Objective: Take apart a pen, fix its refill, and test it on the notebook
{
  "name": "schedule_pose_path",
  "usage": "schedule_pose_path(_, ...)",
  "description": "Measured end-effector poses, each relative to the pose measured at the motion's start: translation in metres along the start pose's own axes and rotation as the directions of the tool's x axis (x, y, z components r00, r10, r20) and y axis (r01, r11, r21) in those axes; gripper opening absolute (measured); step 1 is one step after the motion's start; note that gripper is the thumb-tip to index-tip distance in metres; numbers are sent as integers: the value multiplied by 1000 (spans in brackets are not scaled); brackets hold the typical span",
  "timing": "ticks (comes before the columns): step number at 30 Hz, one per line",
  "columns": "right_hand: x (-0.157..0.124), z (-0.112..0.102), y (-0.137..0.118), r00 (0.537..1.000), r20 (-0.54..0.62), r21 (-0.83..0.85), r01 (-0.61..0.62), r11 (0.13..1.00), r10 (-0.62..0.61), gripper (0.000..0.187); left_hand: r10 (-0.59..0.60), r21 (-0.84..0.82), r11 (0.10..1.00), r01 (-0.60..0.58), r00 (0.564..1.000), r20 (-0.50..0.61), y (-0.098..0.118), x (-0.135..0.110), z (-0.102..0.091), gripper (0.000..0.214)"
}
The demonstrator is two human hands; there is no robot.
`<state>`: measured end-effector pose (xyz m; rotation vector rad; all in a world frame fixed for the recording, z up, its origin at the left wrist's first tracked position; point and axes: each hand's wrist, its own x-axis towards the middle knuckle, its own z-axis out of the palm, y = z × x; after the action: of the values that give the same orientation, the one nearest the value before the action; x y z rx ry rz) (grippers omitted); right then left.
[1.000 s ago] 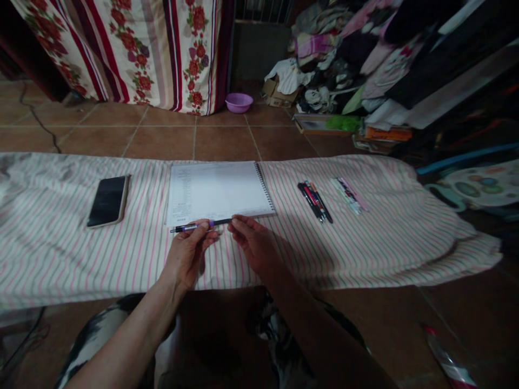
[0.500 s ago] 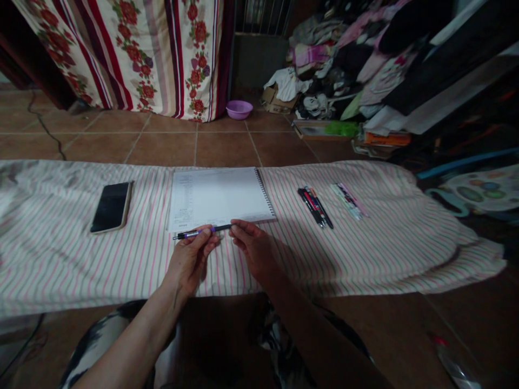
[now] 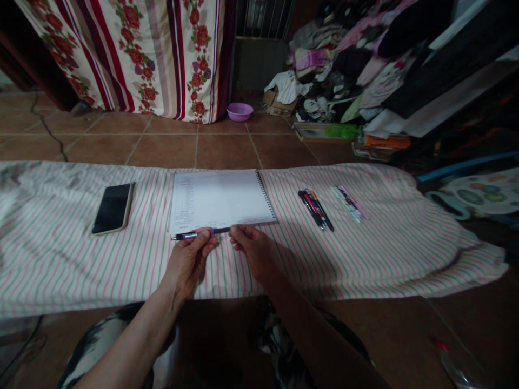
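My left hand (image 3: 194,254) pinches a black and purple pen (image 3: 187,235) between thumb and fingers near its middle. At the pen's dark right end, my right hand (image 3: 252,246) closes its thumb and fingertips on it. The pen lies nearly level, just in front of the near edge of a spiral-bound notebook (image 3: 227,197). Its page is mostly white, with a printed column on the left and the wire binding on the right. Whether the pen touches the notebook I cannot tell.
A striped cloth (image 3: 385,259) covers the low surface. On it lie a phone (image 3: 112,208) at left, several pens (image 3: 315,209) right of the notebook, and pastel pens (image 3: 349,203) further right. Beyond, a purple basin (image 3: 239,112) sits on the tiled floor (image 3: 166,146).
Both hands keep their grip on the pen, which has hardly moved. The whole view has shifted very slightly.
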<state>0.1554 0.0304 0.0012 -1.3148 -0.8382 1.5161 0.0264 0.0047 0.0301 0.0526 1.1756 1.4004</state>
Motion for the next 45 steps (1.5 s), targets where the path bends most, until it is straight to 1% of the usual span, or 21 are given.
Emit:
schedule_pose_path(3, 0, 0, 1, 999, 8, -84, 53, 995, -52, 24, -15, 0, 1000, 15, 1000, -6, 0, -2, 0, 20)
schedule_pose_path(6, 1, 0, 2, 995, 16, -171, 99, 980, -97, 26, -16, 1, 1000, 16, 1000, -9, 0, -3, 0, 20)
schedule_pose_path(9, 1, -1, 2, 987, 34, -272, 163, 948, -160, 29, -3, -10, 1000, 3, 1000, -7, -2, -3, -2, 20)
schedule_pose_path(12, 2, -1, 3, 979, 38, -348, 200, 916, -199, 31, -13, -20, 1000, 12, 1000, -5, -3, -2, -2, 20)
schedule_pose_path(16, 7, -2, 9, 972, 55, -364, 234, 901, -230, 34, -46, -20, 999, 46, 999, -19, -2, -2, 0, 21)
schedule_pose_path(21, 10, -5, 14, 963, 77, -376, 267, 887, -257, 34, -56, -33, 998, 55, 998, -30, -2, -1, 0, 21)
schedule_pose_path(24, 9, -4, 13, 963, 60, -341, 269, 901, -265, 30, -57, -51, 997, 55, 998, -39, -3, 0, 0, 20)
schedule_pose_path(28, 5, -1, 6, 974, 40, -278, 224, 934, -222, 24, -50, -69, 996, 48, 998, -34, -3, 0, 0, 20)
schedule_pose_path(33, 0, 1, -2, 984, 29, -234, 180, 955, -178, 25, -62, -74, 996, 59, 997, -40, -2, -1, 0, 22)
schedule_pose_path(39, 0, 2, 1, 987, 15, -91, 160, 983, -160, 31, -70, -96, 993, 63, 995, -77, -1, -1, 1, 22)
schedule_pose_path(42, 2, 2, 4, 991, 17, -36, 136, 990, -135, 28, -79, -100, 992, 72, 994, -76, -1, -1, 2, 22)
schedule_pose_path(45, 4, 1, 6, 990, 23, -21, 143, 990, -142, 22, -80, -108, 992, 72, 994, -77, 0, -2, 2, 22)
